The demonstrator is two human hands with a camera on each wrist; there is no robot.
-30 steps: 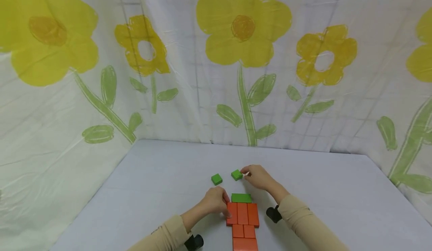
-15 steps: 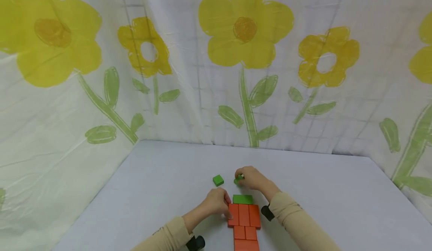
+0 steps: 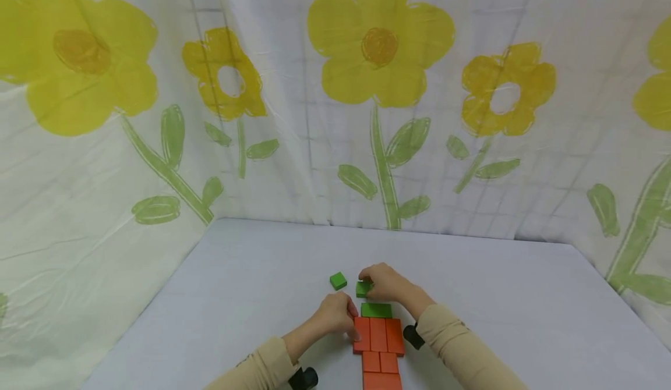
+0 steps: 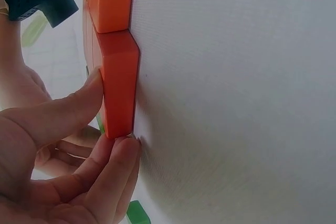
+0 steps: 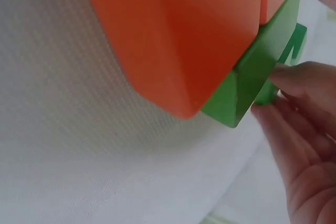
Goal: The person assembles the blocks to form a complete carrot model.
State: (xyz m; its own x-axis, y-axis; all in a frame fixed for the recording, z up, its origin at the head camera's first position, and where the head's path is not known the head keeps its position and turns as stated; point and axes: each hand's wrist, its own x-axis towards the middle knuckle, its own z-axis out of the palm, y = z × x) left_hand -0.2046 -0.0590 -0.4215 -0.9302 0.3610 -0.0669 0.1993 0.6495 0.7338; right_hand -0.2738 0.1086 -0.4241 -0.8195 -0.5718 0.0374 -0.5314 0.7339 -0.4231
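Flat orange-red blocks [image 3: 378,334] lie edge to edge on the white table in the head view, with a green rectangular block [image 3: 376,310] across their far end. My left hand [image 3: 334,314] grips the left long orange block [image 4: 121,87], thumb on top and fingertips against its far end. Just beyond the green rectangle, my right hand [image 3: 389,283] pinches a small square green block [image 3: 362,289] between thumb and fingers, which partly cover it. A second small green block [image 3: 338,281] lies a little to the left, untouched.
The white table [image 3: 251,273] stretches out around the blocks. Behind it hangs a white curtain [image 3: 288,163] printed with yellow flowers. A dark wrist camera [image 3: 304,378] sits on my left wrist and another camera [image 3: 413,336] on my right.
My right hand has closed on the right-hand small green block and brought it nearer, towards the green rectangle. My left hand keeps its hold on the orange block.
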